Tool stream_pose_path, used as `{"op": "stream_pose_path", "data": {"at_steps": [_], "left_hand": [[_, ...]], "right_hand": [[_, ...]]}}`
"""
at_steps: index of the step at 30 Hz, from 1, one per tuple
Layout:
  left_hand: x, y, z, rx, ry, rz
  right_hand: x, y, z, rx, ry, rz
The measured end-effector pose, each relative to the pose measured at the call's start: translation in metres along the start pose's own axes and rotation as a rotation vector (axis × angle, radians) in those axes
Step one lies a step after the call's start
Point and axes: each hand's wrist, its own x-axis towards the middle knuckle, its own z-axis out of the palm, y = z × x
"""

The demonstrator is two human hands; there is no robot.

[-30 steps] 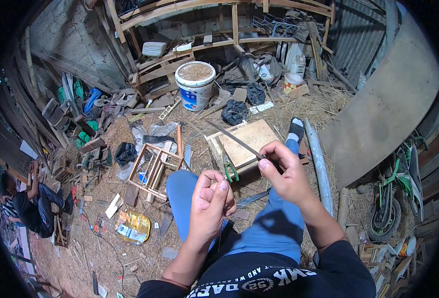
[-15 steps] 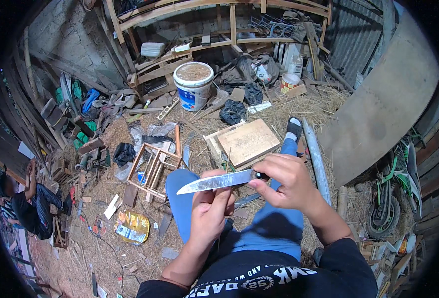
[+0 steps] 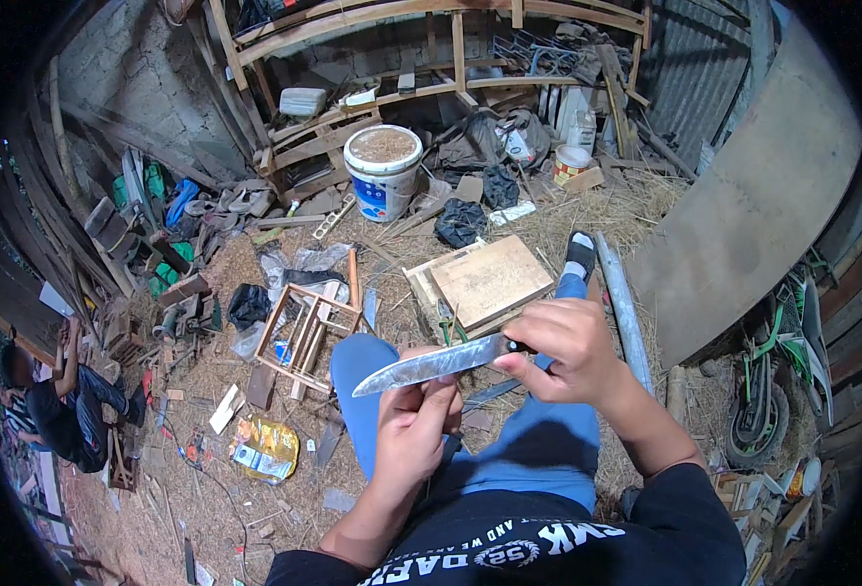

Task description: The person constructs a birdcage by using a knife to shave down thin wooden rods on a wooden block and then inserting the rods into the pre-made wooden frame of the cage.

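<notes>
My right hand (image 3: 560, 354) is closed around the dark handle of a knife (image 3: 431, 366). The broad, scuffed steel blade lies across in front of me, its tip to the left. Under the blade, my left hand (image 3: 413, 430) is closed with the thumb up beside the lower edge. It pinches a thin wooden stick, now almost wholly hidden by blade and fingers. Whether the edge touches the stick I cannot tell. Both hands are above my lap.
A wooden board (image 3: 501, 278) lies ahead, with green-handled pliers (image 3: 451, 322) beside it. A small wooden frame (image 3: 306, 337) stands left of my knee. Farther off is a white bucket (image 3: 382, 176). A motorbike (image 3: 763, 410) is at right; another person (image 3: 65, 405) sits at left.
The knife and both hands have shifted slightly right, and the blade slants a little more. The stick's upper end, which showed above the blade before, can hardly be seen now.
</notes>
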Motion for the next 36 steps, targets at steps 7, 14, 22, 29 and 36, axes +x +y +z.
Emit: {"op": "stream_pose_path", "data": {"at_steps": [7, 14, 22, 29, 36], "left_hand": [[0.002, 0.002, -0.005, 0.003, -0.052, -0.050], [0.008, 0.004, 0.002, -0.070, -0.045, -0.108], [0.004, 0.000, 0.004, -0.058, -0.037, -0.167], [0.010, -0.006, 0.002, -0.099, -0.032, -0.200], [0.011, -0.001, 0.008, -0.045, -0.031, -0.184]], "right_hand": [[-0.004, 0.023, -0.010, 0.001, 0.161, 0.243], [-0.006, 0.003, 0.013, 0.029, -0.022, 0.057], [-0.006, 0.004, 0.011, 0.026, -0.017, 0.016], [-0.006, 0.013, 0.013, 0.017, 0.020, 0.006], [-0.007, 0.024, 0.008, -0.036, 0.021, 0.093]]}}
